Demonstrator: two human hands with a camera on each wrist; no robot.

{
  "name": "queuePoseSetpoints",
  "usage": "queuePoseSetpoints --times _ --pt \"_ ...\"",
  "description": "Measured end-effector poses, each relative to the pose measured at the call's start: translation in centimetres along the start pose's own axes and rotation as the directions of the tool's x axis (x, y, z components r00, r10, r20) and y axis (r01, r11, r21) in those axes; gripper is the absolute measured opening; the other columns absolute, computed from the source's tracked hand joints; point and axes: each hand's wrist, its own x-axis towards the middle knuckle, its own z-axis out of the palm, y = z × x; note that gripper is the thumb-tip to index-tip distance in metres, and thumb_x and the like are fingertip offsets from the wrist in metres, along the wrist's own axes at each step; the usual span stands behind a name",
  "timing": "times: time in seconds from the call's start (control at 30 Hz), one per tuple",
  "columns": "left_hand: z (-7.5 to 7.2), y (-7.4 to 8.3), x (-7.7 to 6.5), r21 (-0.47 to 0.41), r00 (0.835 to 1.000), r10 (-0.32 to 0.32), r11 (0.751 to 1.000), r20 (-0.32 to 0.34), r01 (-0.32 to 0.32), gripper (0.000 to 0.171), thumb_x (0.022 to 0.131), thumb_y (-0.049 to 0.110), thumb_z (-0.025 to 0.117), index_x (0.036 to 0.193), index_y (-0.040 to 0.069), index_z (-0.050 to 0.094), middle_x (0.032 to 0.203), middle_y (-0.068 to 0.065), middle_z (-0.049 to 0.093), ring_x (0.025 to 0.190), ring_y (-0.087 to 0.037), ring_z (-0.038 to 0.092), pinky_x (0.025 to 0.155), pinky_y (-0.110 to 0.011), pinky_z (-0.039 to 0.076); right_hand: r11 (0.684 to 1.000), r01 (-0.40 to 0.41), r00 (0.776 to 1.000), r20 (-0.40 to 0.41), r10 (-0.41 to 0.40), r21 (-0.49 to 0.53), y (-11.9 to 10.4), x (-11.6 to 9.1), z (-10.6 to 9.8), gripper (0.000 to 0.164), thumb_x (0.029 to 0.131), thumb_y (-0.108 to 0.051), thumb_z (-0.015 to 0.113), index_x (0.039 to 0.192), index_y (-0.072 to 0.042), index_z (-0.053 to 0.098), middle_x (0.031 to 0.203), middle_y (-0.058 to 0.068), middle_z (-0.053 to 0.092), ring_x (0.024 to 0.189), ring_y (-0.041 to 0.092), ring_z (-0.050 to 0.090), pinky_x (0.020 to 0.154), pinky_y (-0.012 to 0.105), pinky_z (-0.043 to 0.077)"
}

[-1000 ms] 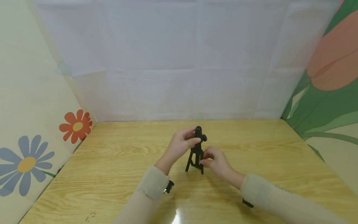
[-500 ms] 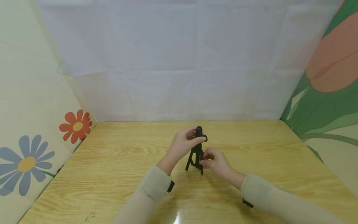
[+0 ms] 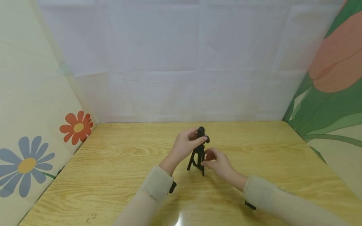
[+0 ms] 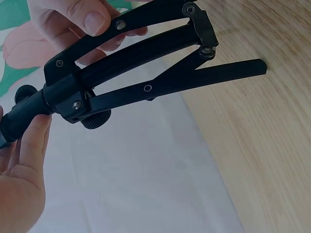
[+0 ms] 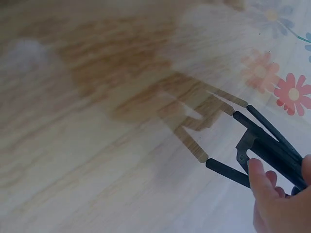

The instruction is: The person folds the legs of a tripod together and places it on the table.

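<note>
At the middle of the wooden table (image 3: 127, 175), we have a black tripod (image 3: 199, 150) standing nearly upright with its legs spread. We hold it from both sides. With our left hand (image 3: 183, 145) we grip the upper section (image 3: 201, 131), thumb on the near face; the fingers behind it are partly hidden. With our right hand (image 3: 219, 161) we pinch one leg (image 4: 150, 18) between thumb and fingers. Neither hand is free.

In the right wrist view, the feet (image 5: 211, 165) meet their reflections in the glossy tabletop, so we take them to be resting on it. In the left wrist view, a brace (image 4: 177, 68) runs from another leg to the joint at the lower end of the centre post (image 4: 141, 53). A round knob (image 4: 97, 121) sits beside the collar (image 4: 65, 92), near our left fingers but apart from them.

We judge the step in hand to be the setting of the legs: the left hand steadies, the right works one leg. We cannot tell whether that leg is being spread or folded. In our judgement, the next move calls for a firm left grip against tipping, a light right pinch to guide the leg, and fingertips clear of the hinges. Before any release, we should check that every foot bears evenly.
</note>
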Motion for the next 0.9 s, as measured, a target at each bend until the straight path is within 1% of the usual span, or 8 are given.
queuePoseSetpoints --times 0.1,0.27,0.43,0.6,0.77,0.9 --pt "0.0 -0.1 0.1 -0.017 1.0 0.012 1.0 0.009 -0.011 0.034 0.094 0.017 0.067 0.125 0.002 0.064 0.107 -0.015 0.07 0.098 -0.025 0.067 0.081 -0.036 0.056 1.0 -0.025 1.0 -0.004 0.025 0.017 0.0 0.0 0.0 0.035 0.083 0.001 0.074 0.114 0.007 0.059 0.093 0.012 0.06 0.088 0.024 0.06 0.07 0.033 0.055" --pt "-0.1 -0.2 0.2 -0.029 0.999 0.014 0.999 0.034 -0.013 0.038 0.095 0.017 0.066 0.129 0.002 0.061 0.112 -0.016 0.069 0.1 -0.026 0.067 0.083 -0.036 0.056 0.999 -0.043 0.999 0.006 0.043 0.033 0.1 0.0 0.0 0.036 0.084 -0.001 0.074 0.115 0.006 0.058 0.097 0.011 0.06 0.089 0.023 0.06 0.069 0.032 0.055" --pt "-0.2 -0.1 0.3 -0.022 0.998 0.012 1.0 0.067 -0.01 0.039 0.096 0.016 0.063 0.133 0.002 0.058 0.114 -0.015 0.068 0.103 -0.026 0.065 0.085 -0.037 0.055 0.998 -0.048 0.999 0.023 0.048 0.034 0.1 -0.1 -0.2 0.035 0.085 -0.005 0.074 0.114 0.005 0.058 0.1 0.013 0.06 0.091 0.024 0.059 0.069 0.033 0.055" --pt "-0.4 0.0 0.6 -0.008 0.993 0.023 1.0 0.115 -0.022 0.042 0.098 0.015 0.061 0.138 0.003 0.053 0.117 -0.015 0.066 0.105 -0.026 0.064 0.088 -0.038 0.053 0.998 -0.046 0.998 0.04 0.045 0.034 0.3 -0.2 -0.3 0.03 0.085 -0.003 0.073 0.109 0.005 0.058 0.1 0.015 0.061 0.089 0.024 0.06 0.066 0.033 0.055" --pt "-0.6 0.1 0.9 -0.004 0.989 0.018 1.0 0.148 -0.017 0.042 0.099 0.014 0.059 0.138 0.002 0.052 0.118 -0.016 0.066 0.105 -0.026 0.063 0.09 -0.038 0.052 0.998 -0.059 0.997 0.041 0.058 0.028 0.4 -0.3 -0.7 0.032 0.084 -0.003 0.073 0.111 0.007 0.058 0.102 0.015 0.061 0.088 0.023 0.061 0.065 0.033 0.056" --pt "-0.8 0.0 1.1 -0.013 0.985 0.024 1.0 0.172 -0.022 0.043 0.099 0.013 0.058 0.14 0.002 0.05 0.12 -0.016 0.065 0.108 -0.026 0.063 0.092 -0.038 0.051 0.997 -0.068 0.997 0.024 0.067 0.028 0.4 -0.4 -0.9 0.031 0.085 0.0 0.072 0.111 0.008 0.058 0.103 0.018 0.06 0.087 0.023 0.061 0.064 0.033 0.055"
